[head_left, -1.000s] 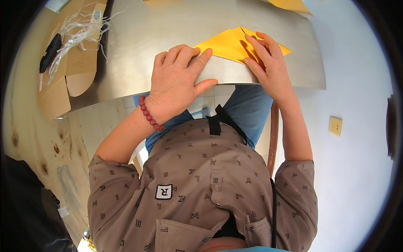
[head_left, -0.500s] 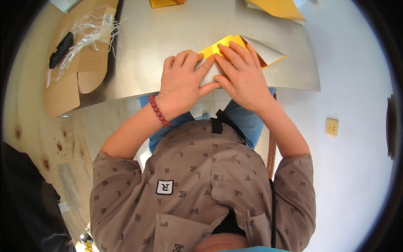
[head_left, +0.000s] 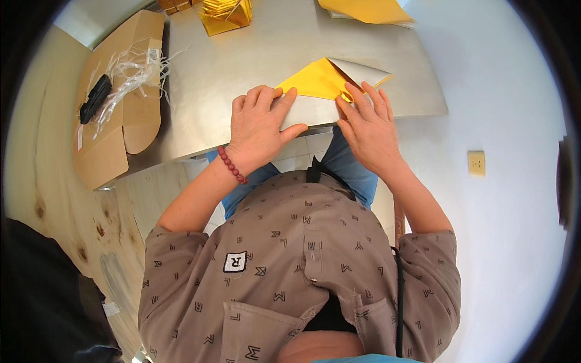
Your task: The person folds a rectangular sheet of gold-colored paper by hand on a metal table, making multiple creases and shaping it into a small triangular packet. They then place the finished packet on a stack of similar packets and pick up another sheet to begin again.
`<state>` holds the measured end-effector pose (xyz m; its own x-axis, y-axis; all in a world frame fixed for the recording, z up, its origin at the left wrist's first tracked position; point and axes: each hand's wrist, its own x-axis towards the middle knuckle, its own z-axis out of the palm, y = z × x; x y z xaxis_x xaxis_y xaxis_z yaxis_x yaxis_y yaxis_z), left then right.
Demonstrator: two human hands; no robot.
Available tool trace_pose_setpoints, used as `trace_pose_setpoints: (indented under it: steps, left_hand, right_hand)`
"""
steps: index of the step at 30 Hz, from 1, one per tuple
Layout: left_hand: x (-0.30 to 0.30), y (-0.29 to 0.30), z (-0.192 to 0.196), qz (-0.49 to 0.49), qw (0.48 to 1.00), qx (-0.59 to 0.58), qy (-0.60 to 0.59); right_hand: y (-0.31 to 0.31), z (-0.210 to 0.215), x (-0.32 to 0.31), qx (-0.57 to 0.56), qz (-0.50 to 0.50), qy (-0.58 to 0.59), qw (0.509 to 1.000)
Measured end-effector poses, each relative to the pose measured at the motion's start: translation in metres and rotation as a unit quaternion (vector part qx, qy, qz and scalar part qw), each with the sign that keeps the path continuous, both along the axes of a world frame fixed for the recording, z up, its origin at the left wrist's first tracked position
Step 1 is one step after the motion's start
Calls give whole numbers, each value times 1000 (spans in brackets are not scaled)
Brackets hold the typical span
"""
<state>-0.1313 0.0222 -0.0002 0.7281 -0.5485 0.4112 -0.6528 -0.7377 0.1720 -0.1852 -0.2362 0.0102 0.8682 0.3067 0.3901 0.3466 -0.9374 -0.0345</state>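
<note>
The left hand point(head_left: 257, 127) lies palm down with its grip released, fingers spread, fingertips resting on the left corner of a yellow paper sheet point(head_left: 311, 81). The right hand point(head_left: 370, 134) bends its fingers over the sheet's lower right edge, by a shiny, curled-up bit — whether its grip pinches the paper, I cannot tell. The sheet lies near the front edge of the tabletop point(head_left: 212, 78), between and beyond the hands, with a silver flap point(head_left: 358, 69) at its right. The step in hand looks like folding: left steadying, right working the edge. The next move seems to call for lining up that edge and pressing a crease — without letting the left corner slip.

Farther off stand folded gold pieces point(head_left: 225, 17); more yellow sheets point(head_left: 369, 12) lie at the far right, and cardboard point(head_left: 140, 118) with clear strips point(head_left: 130, 74) at the left.
</note>
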Motion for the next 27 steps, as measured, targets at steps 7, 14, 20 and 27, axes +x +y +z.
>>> trace_pose_setpoints:
  steps: [7,14,20,27]
  left_hand:
    - [1,2,-2,-5,1000,15,10]
    - [3,3,-2,-17,1000,-4,22]
    - [0,6,2,-34,999,-38,14]
    - [-8,25,-7,-67,992,-94,56]
  right_hand:
    - [-19,-7,-10,21,-15,2,1000]
    - [-44,-1,3,255,38,18,966]
    - [-78,9,56,213,4,2,977]
    - [-62,-2,22,96,103,102,985]
